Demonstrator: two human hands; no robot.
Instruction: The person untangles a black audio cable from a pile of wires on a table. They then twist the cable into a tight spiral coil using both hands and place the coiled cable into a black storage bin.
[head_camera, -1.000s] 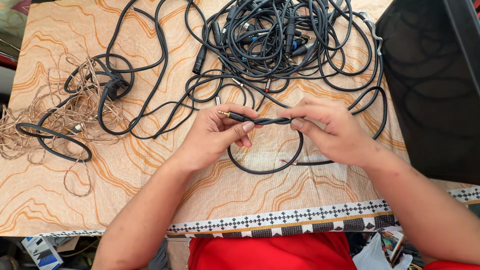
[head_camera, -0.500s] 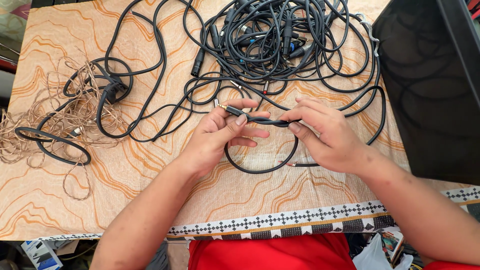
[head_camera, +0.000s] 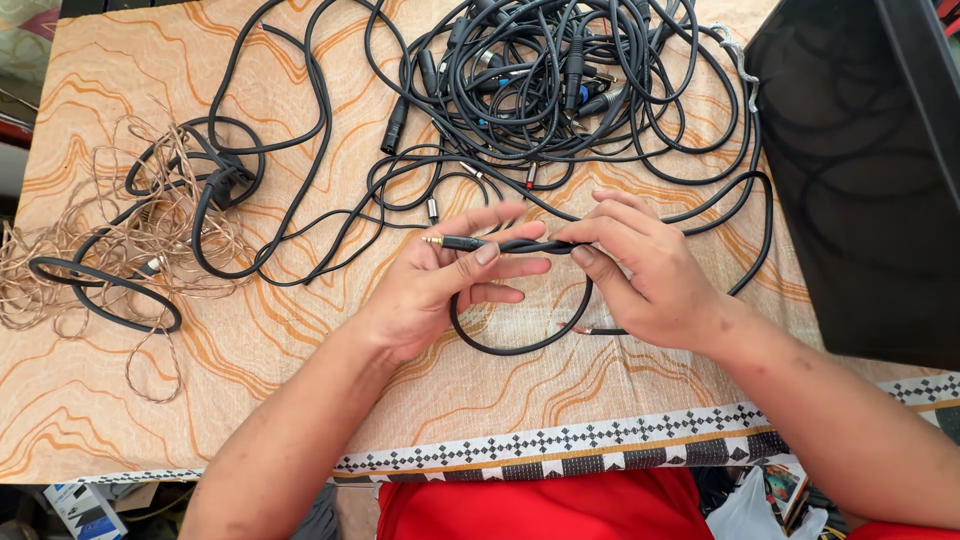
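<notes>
Nearby, tangled cables (head_camera: 540, 90) crowd both hands' plug (head_camera: 462, 242).

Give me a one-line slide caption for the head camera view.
Left hand and right hand hold a black cable's gold-tipped jack plug above an orange-veined tablecloth, beside a tangled black cable pile.

Both forearms reach in from the lower edge and converge toward the middle, bare to the elbow. The left hand (head_camera: 435, 290) lies palm up, thumb pressed against 2 fingers in a pinch, the remaining fingers curled loosely. The right hand (head_camera: 650, 275) faces it (knuckles upward), thumb and forefinger pinched together, wrist slightly bent.
</notes>
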